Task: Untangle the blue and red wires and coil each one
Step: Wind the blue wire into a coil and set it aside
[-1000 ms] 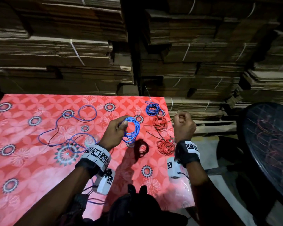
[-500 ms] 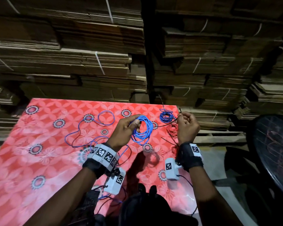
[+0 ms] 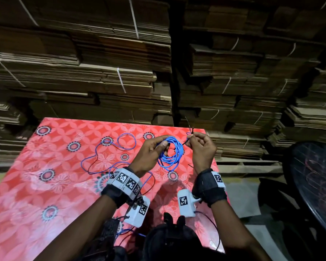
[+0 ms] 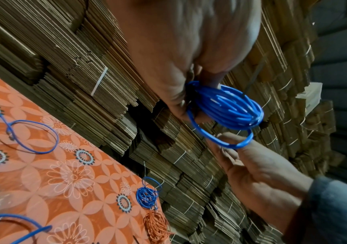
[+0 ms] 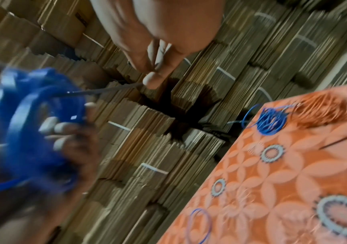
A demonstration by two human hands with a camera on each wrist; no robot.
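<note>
My left hand [image 3: 162,147] grips a coil of blue wire [image 3: 170,153] above the red flowered table [image 3: 45,185]. Close on its right, my right hand [image 3: 191,137] pinches the thin dark end of that wire [image 5: 105,90] between thumb and finger. In the left wrist view the blue coil [image 4: 226,109] hangs from my fingers [image 4: 178,105]. The wire's loose rest [image 3: 109,153] trails over the table to the left. A small finished blue coil [image 4: 147,196] and a red coil [image 4: 155,226] lie at the table's far right corner, hidden behind my hands in the head view.
Strapped stacks of flat cardboard [image 3: 120,72] rise right behind the table. A black round plastic piece of furniture [image 3: 318,185] stands to the right of the table. A dark bag [image 3: 169,240] sits at the near edge between my arms.
Both hands have risen and come together. My right hand moved left to the coil and now pinches the wire's end beside it. The head view tilted up.
</note>
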